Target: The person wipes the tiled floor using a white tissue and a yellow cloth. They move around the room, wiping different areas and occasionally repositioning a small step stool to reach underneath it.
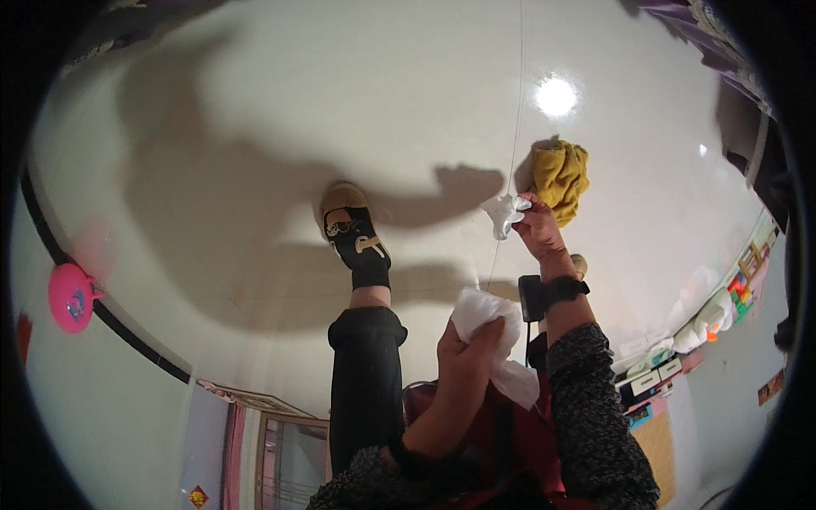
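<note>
Left hand (465,367) grips a white wad (476,309); right hand (538,228) pinches a white scrap (501,218).

Your fingers (490,335) hold two white wads (476,308); one yellow cloth (561,177) lies beyond them, one pink balloon (70,297) far left.

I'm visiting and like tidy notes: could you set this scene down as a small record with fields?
Left hand: gripping a crumpled white sheet
Right hand: pinching a small white scrap
Cloth: yellow cloth, crumpled on the floor, near the right hand
Footwear: black-and-tan shoe
Far left: round pink object beside dark skirting
</note>
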A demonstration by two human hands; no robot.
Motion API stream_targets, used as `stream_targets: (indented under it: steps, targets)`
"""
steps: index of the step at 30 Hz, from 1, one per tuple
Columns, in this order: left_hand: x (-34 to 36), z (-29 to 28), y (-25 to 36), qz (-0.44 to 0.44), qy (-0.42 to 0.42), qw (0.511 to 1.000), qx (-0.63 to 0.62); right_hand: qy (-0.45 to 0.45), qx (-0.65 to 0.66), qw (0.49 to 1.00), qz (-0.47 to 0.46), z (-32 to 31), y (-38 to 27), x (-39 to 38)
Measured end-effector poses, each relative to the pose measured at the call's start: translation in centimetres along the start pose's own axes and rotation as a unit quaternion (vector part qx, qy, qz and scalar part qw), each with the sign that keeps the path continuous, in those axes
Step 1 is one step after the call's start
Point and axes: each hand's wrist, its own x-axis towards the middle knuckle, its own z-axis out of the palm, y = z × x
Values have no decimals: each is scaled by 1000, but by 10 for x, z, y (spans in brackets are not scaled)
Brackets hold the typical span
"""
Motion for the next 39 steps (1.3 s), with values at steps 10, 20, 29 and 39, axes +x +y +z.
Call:
stream_targets:
  steps: [10,20,29,39]
  targets:
    - [-20,-9,-19,59,-132,946,290,227,-143,963,-26,0,83,-49]
    - [-9,-6,-63,114,-160,909,367,138,-138,981,27,-16,158,-41]
    - [107,-28,-77,108,40,568,815,185,-70,980,35,-78,141,-93]
    - [236,-54,-87,415,-93,268,864,188,90,978,7,-84,194,-90]
